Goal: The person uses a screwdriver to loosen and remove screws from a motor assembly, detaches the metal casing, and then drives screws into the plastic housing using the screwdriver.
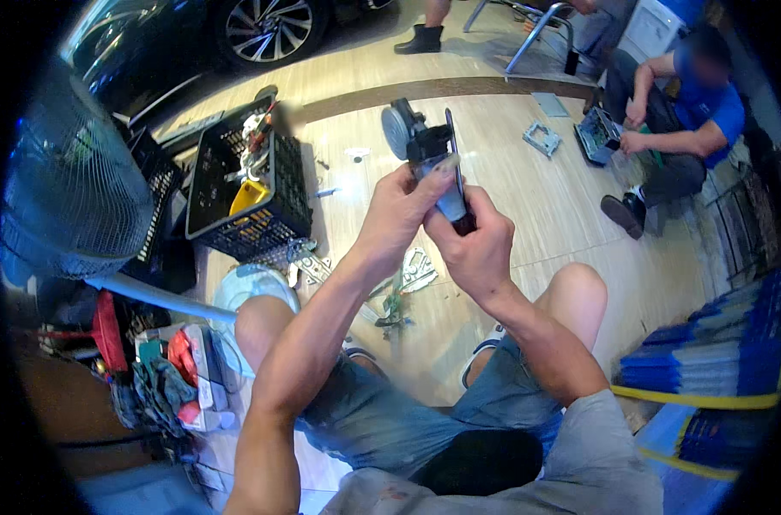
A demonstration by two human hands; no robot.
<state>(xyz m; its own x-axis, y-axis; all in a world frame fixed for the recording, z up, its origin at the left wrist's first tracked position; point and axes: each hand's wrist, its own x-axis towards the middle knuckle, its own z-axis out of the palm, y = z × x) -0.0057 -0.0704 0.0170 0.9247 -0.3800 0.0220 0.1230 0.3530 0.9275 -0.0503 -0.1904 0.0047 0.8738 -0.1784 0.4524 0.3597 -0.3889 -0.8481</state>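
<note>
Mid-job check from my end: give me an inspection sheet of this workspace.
Surface: pale floor, scattered with parts.
Job's things: device with a round grey disc, held above the floor.
Clutter: metal plate and green piece below the hands; black crate of mixed parts.
Hands: left hand and right hand both grip the device.
Cables: nothing clearly seen; crate contents too small to tell.
Surroundings: co-worker seated right; car wheel ahead.
</note>
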